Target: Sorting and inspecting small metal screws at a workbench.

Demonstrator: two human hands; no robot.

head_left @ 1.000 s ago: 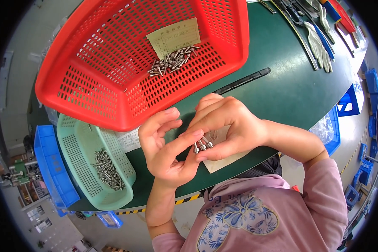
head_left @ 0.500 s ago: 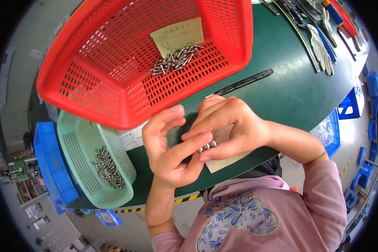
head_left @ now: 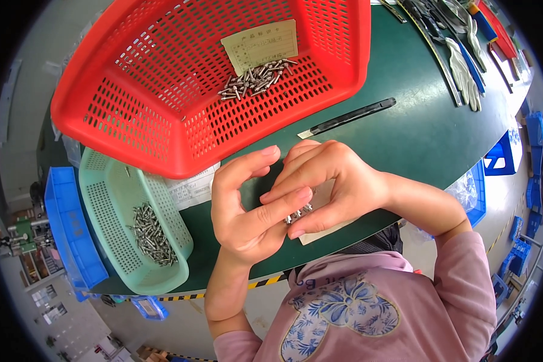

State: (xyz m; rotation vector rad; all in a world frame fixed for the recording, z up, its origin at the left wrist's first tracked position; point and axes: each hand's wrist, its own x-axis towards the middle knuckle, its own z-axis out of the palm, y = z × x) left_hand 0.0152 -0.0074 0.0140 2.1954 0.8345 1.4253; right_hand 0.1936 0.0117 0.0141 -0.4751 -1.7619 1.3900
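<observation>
2 hands are seen, the left hand (head_left: 247, 211) and the right hand (head_left: 335, 181), at the centre of the frame. 2 perforated baskets are counted: 1 red basket (head_left: 163, 114) at the upper left and 1 pale green basket (head_left: 111, 199) at the lower left. 1 blue bin (head_left: 69, 232) is seen at the left edge. 2 heaps of small metal pins (head_left: 256, 78) are found, 1 in each basket; single pins cannot be counted. 1 black knife (head_left: 350, 116) is seen at the upper right.

Shiny metal pins (head_left: 297, 215); perforated glossy plastic red basket (head_left: 163, 114); matt green tabletop (head_left: 416, 133).
</observation>
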